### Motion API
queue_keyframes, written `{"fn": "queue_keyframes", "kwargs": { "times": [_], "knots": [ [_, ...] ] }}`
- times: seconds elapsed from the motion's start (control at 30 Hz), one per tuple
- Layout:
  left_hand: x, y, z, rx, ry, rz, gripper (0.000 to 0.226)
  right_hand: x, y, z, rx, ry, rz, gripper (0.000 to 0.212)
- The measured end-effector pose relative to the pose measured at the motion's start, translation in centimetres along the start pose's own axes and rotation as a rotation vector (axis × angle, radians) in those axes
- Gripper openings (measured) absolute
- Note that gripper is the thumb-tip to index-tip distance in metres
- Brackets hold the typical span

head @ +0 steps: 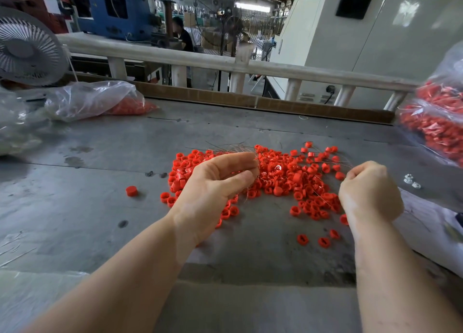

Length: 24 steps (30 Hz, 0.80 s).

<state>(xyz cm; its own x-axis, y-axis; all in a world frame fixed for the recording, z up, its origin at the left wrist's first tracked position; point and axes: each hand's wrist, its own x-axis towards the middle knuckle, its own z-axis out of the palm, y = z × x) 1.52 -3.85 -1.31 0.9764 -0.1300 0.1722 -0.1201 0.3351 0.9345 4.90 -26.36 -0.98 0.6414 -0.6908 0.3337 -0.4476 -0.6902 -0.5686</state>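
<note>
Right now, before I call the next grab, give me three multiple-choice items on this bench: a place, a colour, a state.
1. Where is the lone cap from the pile of caps? A left B right C on top
2. Cap colour? A blue B red C white
3. The left hand is: A flat open B pinching thin wires C an empty fist
Key: 1 A, it sits apart to the pile's left; 2 B, all are red; 3 B, thumb and fingers clamp the wires.
</note>
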Motion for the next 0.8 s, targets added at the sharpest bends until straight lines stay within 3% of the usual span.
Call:
{"fn": "queue_keyframes", "kwargs": {
  "times": [0.23,0.4,0.6,0.8],
  "knots": [
    [0.2,-0.1,-0.4,-0.012,0.104,0.016,0.025,0.1,0.4,0.3,-0.091,-0.041,0.01,0.022],
    [0.4,-0.4,-0.8,0.209,0.246,0.075,0.02,-0.1,0.0,0.3,-0.149,-0.014,-0.108,0.033],
    [0.6,-0.6,-1.0,0.503,0.295,0.125,0.028,-1.8,-1.4,0.3,-0.026,0.073,-0.477,0.033],
    [0.6,-0.8,-1.0,0.839,0.337,0.207,0.024,-5.0,-3.6,1.3,0.172,-0.225,-0.852,0.015]
  ]
}}
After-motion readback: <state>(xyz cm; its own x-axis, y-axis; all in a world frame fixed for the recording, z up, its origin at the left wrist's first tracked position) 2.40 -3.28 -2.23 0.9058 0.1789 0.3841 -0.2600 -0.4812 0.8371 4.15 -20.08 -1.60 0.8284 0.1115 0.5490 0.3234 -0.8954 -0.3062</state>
